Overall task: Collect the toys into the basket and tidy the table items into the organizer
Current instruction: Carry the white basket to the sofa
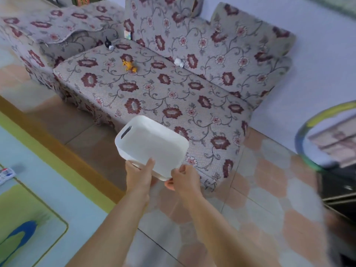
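Both hands hold a white plastic basket just below the middle of the frame. The left hand grips the basket's near rim with the thumb pressed up against its outer wall. The right hand pinches the same rim just beside it, fingers curled around the edge. The basket is tipped so that its underside or outer wall faces the camera, and a slot handle shows at its far left end; what it holds cannot be seen. It hangs in front of the near edge of a sofa covered in grey cloth with dark red flowers.

Three small toys lie on the sofa seat in the upper half of the frame, well apart from the basket. A yellow toy animal sits near the middle of the seat. A black and white toy lies further back to the upper left, close to the armrest. A small white toy rests to the right, against the foot of the back cushion.

At the lower left edge, a table with a pale blue and green top carries a remote control. The floor is tiled.
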Motion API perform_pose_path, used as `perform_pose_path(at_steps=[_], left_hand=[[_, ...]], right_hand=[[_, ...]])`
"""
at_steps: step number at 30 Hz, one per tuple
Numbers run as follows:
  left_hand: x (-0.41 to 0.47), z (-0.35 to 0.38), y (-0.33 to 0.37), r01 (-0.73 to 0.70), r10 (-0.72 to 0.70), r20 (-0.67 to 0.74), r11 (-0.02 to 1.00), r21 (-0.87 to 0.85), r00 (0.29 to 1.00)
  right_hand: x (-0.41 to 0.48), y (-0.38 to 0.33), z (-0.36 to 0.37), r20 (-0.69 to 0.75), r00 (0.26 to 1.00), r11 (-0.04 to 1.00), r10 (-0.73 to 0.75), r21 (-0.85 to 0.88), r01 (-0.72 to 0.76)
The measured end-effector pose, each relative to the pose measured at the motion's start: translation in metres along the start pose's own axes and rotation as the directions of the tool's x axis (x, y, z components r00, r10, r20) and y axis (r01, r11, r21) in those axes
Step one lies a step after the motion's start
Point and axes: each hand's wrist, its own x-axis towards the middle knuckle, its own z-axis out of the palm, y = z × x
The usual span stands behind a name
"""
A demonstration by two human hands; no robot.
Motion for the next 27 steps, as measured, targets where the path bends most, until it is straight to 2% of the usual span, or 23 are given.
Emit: perform_pose_path(at_steps=[4, 9, 14, 19, 24, 27], left_hand=[[0.007, 0.031, 0.005, -0.013, 0.016, 0.066, 0.999, -0.039, 0.998], [0.034, 0.062, 0.026, -0.045, 0.047, 0.060, 0.999, -0.028, 0.997], [0.071, 0.084, 0.067, -0.103, 0.103, 0.067, 0.995, -0.009, 0.992], [0.107, 0.100, 0.106, -0.088, 0.085, 0.067, 0.995, 0.043, 0.994], [0.135, 0.129, 0.126, -0.082, 0.081, 0.040, 0.996, 0.046, 0.996], [0.159, 0.150, 0.136, -0.070, 0.069, 0.018, 0.994, 0.080, 0.997]], right_hand=[[0.011, -0.006, -0.022, -0.019, 1.000, 0.998, 0.003, 0.062, -0.001], [0.042, -0.033, -0.040, 0.049, 0.999, 0.998, -0.019, 0.055, 0.016], [0.088, -0.079, -0.052, 0.051, 0.997, 0.998, -0.054, 0.047, 0.052], [0.134, -0.125, -0.064, 0.005, 0.988, 0.988, -0.155, -0.003, 0.155], [0.186, -0.149, -0.074, 0.000, 0.957, 0.924, -0.289, -0.262, 0.279], [0.221, -0.163, -0.075, 0.019, 0.940, 0.878, -0.342, -0.350, 0.326]])
